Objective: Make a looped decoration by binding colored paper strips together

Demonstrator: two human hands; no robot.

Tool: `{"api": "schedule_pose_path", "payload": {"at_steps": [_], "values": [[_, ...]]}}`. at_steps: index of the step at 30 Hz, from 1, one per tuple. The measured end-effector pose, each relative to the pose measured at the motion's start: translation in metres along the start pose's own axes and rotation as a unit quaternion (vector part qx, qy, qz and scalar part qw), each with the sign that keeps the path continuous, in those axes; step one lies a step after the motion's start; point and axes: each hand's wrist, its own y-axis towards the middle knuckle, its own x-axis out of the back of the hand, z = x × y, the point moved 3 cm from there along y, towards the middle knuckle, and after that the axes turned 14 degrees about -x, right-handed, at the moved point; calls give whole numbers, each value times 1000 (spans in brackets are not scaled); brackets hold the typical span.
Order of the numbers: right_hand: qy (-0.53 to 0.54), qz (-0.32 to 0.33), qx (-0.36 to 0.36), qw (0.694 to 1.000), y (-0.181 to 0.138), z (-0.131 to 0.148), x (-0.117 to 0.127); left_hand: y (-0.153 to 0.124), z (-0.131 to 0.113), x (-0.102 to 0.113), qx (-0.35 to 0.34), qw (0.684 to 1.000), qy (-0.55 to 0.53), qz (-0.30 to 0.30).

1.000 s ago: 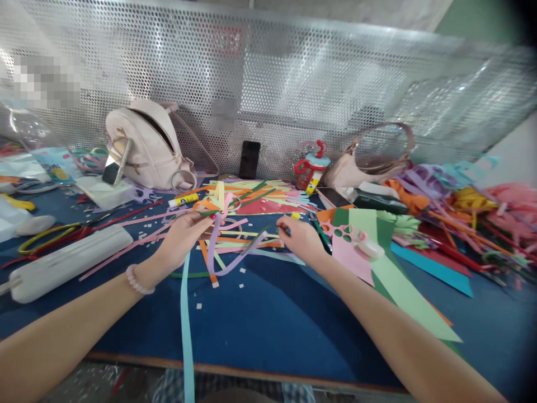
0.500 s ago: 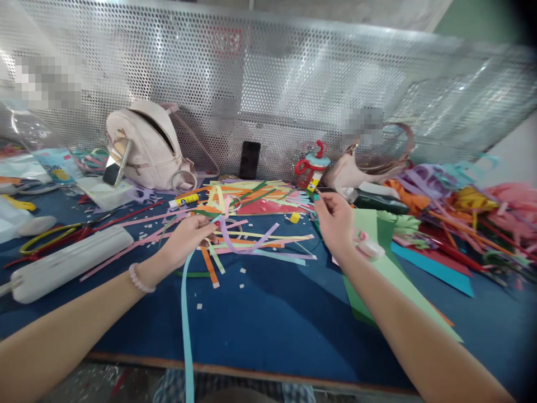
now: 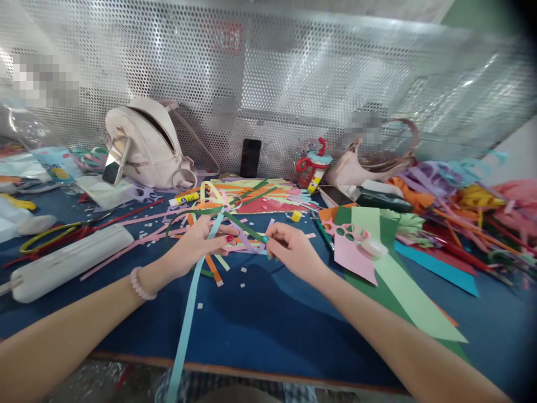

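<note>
Both hands meet mid-desk: left hand (image 3: 197,246) pinches a long pale-blue paper strip (image 3: 187,324), right hand (image 3: 291,252) pinches a dark-green paper strip (image 3: 247,228); bare blue desk (image 3: 268,319) lies nearer.

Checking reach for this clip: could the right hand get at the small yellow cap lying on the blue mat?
Probably yes. The small yellow cap lies just beyond the right hand, with only flat paper strips between; that hand already pinches a strip, though.

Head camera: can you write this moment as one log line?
left hand: pinching long light-blue paper strip | right hand: gripping dark-green paper strip
</note>
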Motion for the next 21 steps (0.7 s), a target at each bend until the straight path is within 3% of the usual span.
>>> {"api": "schedule_pose_path", "payload": {"at_steps": [6,12,15,21], "values": [[-37,8,40,999,-6,3,-6,2,4,6,6,999,5,-37],[0,90,28,996,-12,6,-16,2,5,4,8,1000,11,-28],[8,102,30,994,-14,7,-18,3,4,4,3,999,18,-28],[-100,136,52,984,-16,10,-20,2,0,5,-19,999,26,-30]]}}
